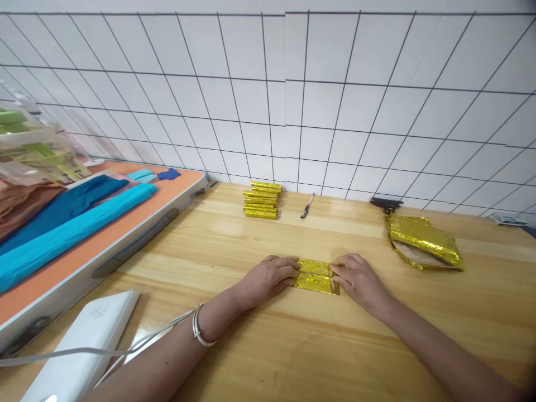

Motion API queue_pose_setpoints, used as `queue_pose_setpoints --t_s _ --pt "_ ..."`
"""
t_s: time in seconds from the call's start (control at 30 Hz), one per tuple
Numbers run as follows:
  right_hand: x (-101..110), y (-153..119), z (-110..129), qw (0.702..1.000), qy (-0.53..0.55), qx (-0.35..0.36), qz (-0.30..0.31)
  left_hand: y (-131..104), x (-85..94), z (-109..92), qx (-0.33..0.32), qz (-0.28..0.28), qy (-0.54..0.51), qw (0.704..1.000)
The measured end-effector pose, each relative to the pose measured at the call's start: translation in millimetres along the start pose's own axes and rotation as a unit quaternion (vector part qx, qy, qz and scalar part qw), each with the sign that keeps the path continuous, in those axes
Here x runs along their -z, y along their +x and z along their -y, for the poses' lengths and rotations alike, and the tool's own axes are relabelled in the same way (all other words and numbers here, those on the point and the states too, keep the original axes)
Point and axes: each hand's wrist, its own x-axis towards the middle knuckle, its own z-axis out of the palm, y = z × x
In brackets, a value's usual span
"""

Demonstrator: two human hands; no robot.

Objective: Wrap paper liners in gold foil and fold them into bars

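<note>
Creased gold foil-paper rectangle held btwn L hand & R hand

Writing: flat white plastic slab, L side of tabletop, has a small grey marking nr its far end; prob. digits, but too faint to be sure. Pale grey cable crosses the slab.

Hands: L, fingers together, flat on the rectangle's L end; R, fingertips bunched narrow on its R end. Rectangle lies flat mid-tabletop, seam running lengthwise.

Edges/room: pale wooden tabletop meets white tiled wall at far edge. Stacked narrow gold foil strips nr that edge, slim black-and-clear pen to their R. Broad band of wood btwn these & the hands. Toward R edge, bulky folded gold foil packet, well apart from R hand. Beyond tabletop's L edge: grey-rimmed orange board w/ long turquoise cloth.
</note>
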Motion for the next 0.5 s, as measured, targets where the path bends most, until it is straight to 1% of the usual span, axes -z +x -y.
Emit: queue_pose_setpoints --t_s 0.13,0.27,0.5 --pt "6 -5 5 0.999 0.011 -0.016 0.028 -1 -1.0 2 -0.001 0.004 -0.003 1.000" --pt "9 -9 8 0.998 0.007 -0.032 0.054 0 1.6 5 -0.007 0.013 -0.014 1.000" --pt "14 -15 9 0.996 -0.006 -0.025 0.086 0 6.5 8 -0.014 0.035 -0.052 0.998"
